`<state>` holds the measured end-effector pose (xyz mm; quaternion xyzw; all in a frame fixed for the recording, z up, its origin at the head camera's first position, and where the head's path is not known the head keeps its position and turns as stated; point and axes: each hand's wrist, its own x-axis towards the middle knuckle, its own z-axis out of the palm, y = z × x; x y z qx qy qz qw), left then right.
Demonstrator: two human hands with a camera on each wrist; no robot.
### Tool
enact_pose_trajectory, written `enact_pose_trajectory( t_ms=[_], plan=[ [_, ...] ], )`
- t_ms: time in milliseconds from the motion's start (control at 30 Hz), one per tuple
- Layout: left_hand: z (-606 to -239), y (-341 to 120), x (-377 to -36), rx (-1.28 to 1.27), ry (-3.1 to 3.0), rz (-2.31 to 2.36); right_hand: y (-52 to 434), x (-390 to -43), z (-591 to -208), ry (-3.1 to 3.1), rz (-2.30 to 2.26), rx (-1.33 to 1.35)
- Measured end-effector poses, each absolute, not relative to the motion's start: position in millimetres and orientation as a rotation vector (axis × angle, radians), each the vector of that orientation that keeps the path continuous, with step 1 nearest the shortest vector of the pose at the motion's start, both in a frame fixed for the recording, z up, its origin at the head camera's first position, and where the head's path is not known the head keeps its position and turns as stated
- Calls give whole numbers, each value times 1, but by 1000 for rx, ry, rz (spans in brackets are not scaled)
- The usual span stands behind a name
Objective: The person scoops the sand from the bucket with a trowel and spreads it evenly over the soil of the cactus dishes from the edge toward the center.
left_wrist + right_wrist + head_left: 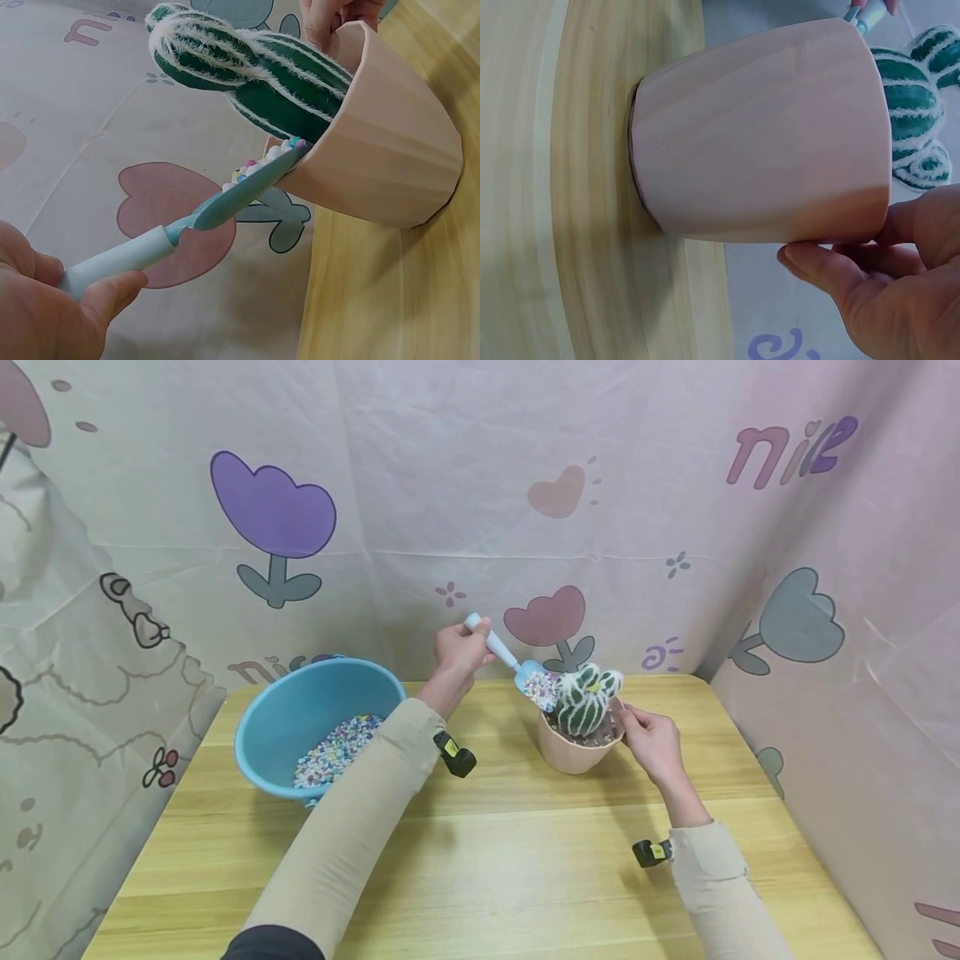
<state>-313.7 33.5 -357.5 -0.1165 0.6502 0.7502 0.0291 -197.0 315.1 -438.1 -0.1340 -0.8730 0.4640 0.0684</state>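
Observation:
A pink pot [573,750] [382,142] [765,135] with a green toy cactus [587,699] [255,67] [919,112] stands on the wooden table [487,852]. My left hand [461,652] [45,307] grips the pale handle of a blue scoop [517,667] [217,206]. The scoop's blade, loaded with coloured pebbles [540,689] [259,165], rests at the pot's left rim beside the cactus. My right hand [651,745] [885,277] holds the pot's right rim, fingers curled along its edge.
A blue basin [315,727] holding coloured pebbles [337,750] sits at the table's left. Patterned cloth walls [525,510] close in the back and both sides. Small black clips [456,756] hang at my sleeves.

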Motion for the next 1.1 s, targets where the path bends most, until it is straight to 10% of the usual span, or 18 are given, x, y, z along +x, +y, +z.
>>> enact_pose_trajectory(
  t_ms=[1100],
  plan=[
    [-352, 29, -308, -358, 2052, 2326, 299, -200, -424, -2518, 1502, -613]
  ],
)
